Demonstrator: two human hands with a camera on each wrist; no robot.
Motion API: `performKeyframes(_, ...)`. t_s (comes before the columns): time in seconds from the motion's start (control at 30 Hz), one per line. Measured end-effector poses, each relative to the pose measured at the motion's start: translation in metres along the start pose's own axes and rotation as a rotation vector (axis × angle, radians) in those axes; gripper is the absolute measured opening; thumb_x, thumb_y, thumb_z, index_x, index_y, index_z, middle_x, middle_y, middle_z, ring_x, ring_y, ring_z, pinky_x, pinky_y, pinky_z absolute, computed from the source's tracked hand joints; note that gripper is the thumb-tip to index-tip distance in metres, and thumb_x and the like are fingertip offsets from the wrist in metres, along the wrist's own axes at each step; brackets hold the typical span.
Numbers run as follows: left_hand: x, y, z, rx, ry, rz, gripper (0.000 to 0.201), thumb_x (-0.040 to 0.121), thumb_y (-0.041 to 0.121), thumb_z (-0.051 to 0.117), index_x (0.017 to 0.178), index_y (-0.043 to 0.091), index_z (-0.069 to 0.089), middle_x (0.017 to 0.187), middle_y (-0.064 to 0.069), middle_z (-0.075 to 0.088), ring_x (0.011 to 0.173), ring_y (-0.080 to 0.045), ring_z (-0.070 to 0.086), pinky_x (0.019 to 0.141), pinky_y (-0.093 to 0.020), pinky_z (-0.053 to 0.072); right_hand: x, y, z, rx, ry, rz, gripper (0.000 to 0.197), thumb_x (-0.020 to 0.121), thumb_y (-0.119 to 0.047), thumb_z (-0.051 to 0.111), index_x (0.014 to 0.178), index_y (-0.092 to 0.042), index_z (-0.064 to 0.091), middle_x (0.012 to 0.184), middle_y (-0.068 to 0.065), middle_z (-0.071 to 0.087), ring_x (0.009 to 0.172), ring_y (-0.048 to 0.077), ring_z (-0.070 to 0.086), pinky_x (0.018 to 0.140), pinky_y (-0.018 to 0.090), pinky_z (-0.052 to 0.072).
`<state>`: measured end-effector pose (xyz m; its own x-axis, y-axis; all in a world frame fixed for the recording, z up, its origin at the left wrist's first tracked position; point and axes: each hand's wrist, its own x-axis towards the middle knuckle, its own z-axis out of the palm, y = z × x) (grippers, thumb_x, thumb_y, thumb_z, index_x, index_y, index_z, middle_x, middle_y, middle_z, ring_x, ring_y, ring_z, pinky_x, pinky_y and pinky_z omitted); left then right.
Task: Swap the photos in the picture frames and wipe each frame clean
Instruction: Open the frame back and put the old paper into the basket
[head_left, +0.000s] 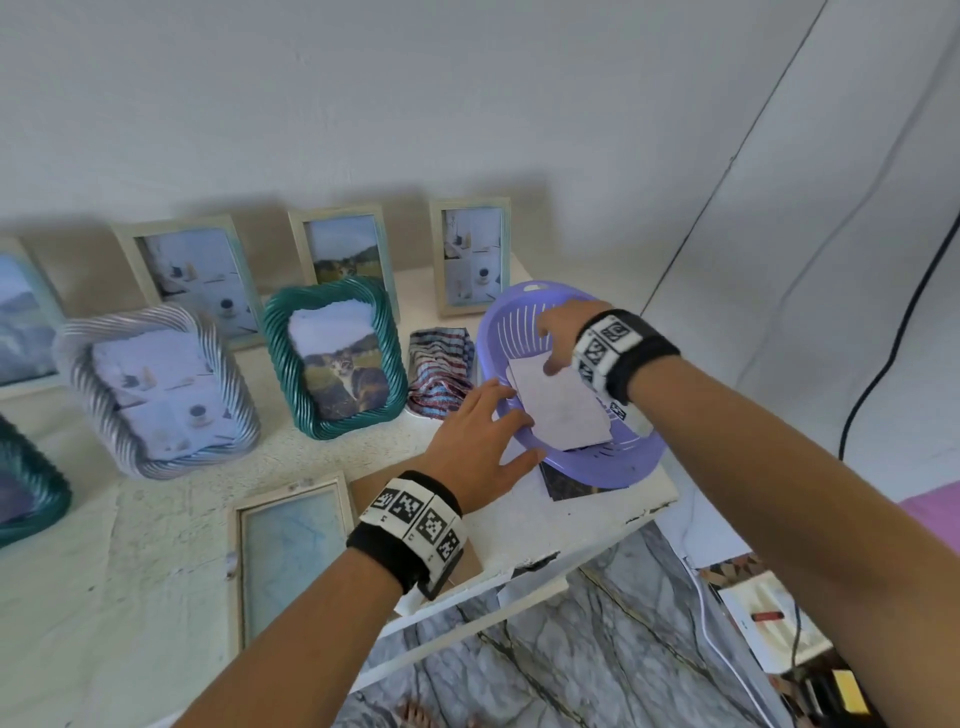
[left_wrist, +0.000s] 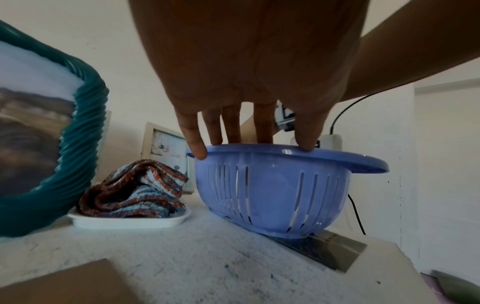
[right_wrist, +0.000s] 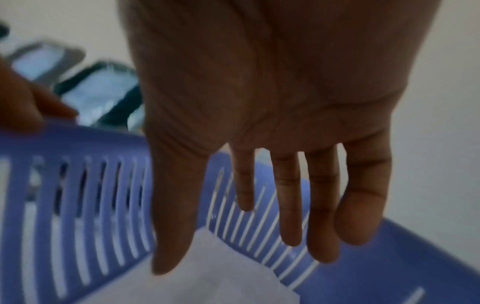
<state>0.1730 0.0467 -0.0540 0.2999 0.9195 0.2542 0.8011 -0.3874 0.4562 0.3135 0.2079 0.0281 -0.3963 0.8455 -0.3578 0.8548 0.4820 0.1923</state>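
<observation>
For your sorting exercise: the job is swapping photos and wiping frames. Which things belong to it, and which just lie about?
Job:
- teal ribbed oval frame
- flat pale rectangular frame
- striped folded cloth
- white paper sheet
- purple slotted plastic basket

Lying about:
- black wall cable

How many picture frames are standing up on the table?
7 that I can see: three plain frames along the wall, a fourth cut off at left, a silver twisted frame, a green twisted frame, and another green one partly out of view.

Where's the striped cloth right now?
Head view: the striped cloth sits bunched on a small white tray, between the green frame and purple basket.
</observation>
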Motion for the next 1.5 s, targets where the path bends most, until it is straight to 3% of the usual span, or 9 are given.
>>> performKeyframes(0.3,0.0,-0.002,0.003,0.035,-0.048,-0.027,0.059,0.089,0.063,0.032,0.117,0.021,0.064,0.14,-0.007,0.049,0.142,-0.028,0.03,0.102,-0.053,0.044,0.024,-0.026,0.029,-0.253,-0.155,-0.016,0.084,0.082,-0.037,0.072,0.149,-0.022,0.024,0.142,0.015,0.042,0.125,0.037,0.047,0.097,0.049,0.046)
performKeyframes(0.43,0.0,-0.003,0.002,0.003,-0.067,-0.021,0.058,0.09,0.062,0.034,0.119,0.021,0.063,0.14,-0.007,0.049,0.141,-0.029,0.031,0.104,-0.051,0.043,0.021,-0.028,0.02,-0.209,-0.087,0.056,0.062,0.097,-0.033,0.051,0.151,-0.019,0.021,0.153,0.015,0.029,0.14,0.038,0.029,0.11,0.053,0.029)
performKeyframes(0.5,-0.001,-0.004,-0.003,-0.065,-0.033,-0.008,0.047,0.093,0.054,0.047,0.119,0.02,0.063,0.139,-0.009,0.049,0.135,-0.03,0.04,0.102,-0.051,0.044,0.017,-0.027,0.01,-0.142,-0.064,0.044,0.049,0.101,-0.029,0.043,0.147,-0.018,0.03,0.146,0.013,0.041,0.133,0.036,0.04,0.107,0.049,0.034)
performKeyframes(0.63,-0.008,-0.006,-0.021,-0.269,0.184,-0.084,0.03,0.092,0.033,0.061,0.116,0.016,0.066,0.127,-0.008,0.056,0.118,-0.025,0.054,0.098,-0.042,0.047,-0.008,-0.02,-0.022,0.047,0.101,-0.012,0.026,0.093,-0.01,0.05,0.117,-0.019,0.049,0.106,0.01,0.059,0.094,0.032,0.058,0.081,0.037,0.047)
performKeyframes(0.9,-0.033,-0.003,-0.084,-0.631,0.429,-0.349,0.03,0.093,0.024,0.065,0.122,0.019,0.064,0.114,0.008,0.067,0.102,-0.001,0.063,0.087,-0.018,0.051,-0.104,-0.036,-0.092,0.282,0.64,-0.22,0.028,0.092,-0.009,0.045,0.119,-0.018,0.048,0.094,0.01,0.062,0.079,0.03,0.051,0.068,0.037,0.038)
performKeyframes(1.1,-0.088,-0.02,-0.119,-0.952,0.383,-0.419,0.016,0.091,0.004,0.063,0.101,0.014,0.071,0.091,0.006,0.075,0.08,-0.007,0.067,0.067,-0.017,0.05,-0.123,-0.096,-0.057,0.833,0.561,-0.42,0.021,0.093,-0.01,0.055,0.113,-0.017,0.057,0.084,-0.014,0.059,0.076,0.006,0.056,0.068,0.019,0.042)
performKeyframes(1.2,-0.125,-0.039,-0.118,-0.904,0.423,-0.502,0.018,0.091,0.0,0.062,0.091,0.016,0.071,0.079,0.006,0.073,0.07,-0.008,0.064,0.059,-0.021,0.05,-0.115,-0.126,-0.022,1.078,0.608,-0.36,0.023,0.093,-0.015,0.061,0.116,-0.016,0.057,0.092,-0.009,0.06,0.083,0.005,0.059,0.071,0.018,0.045)
performKeyframes(1.33,-0.17,-0.055,-0.109,-0.958,0.57,-0.722,0.016,0.09,-0.003,0.062,0.087,0.012,0.069,0.072,0.004,0.073,0.065,-0.009,0.066,0.055,-0.021,0.053,-0.113,-0.177,0.029,1.498,0.364,-0.175,0.023,0.088,-0.023,0.069,0.108,-0.023,0.056,0.094,0.0,0.067,0.084,0.015,0.066,0.076,0.038,0.055)
performKeyframes(1.5,-0.216,-0.068,-0.091,-0.9,0.526,-0.854,0.011,0.089,0.001,0.065,0.091,0.011,0.07,0.078,-0.001,0.074,0.074,-0.018,0.07,0.064,-0.03,0.06,-0.124,-0.232,0.088,1.532,0.138,-0.159,0.011,0.089,-0.022,0.065,0.098,-0.028,0.061,0.094,0.006,0.07,0.09,0.026,0.066,0.083,0.046,0.055)
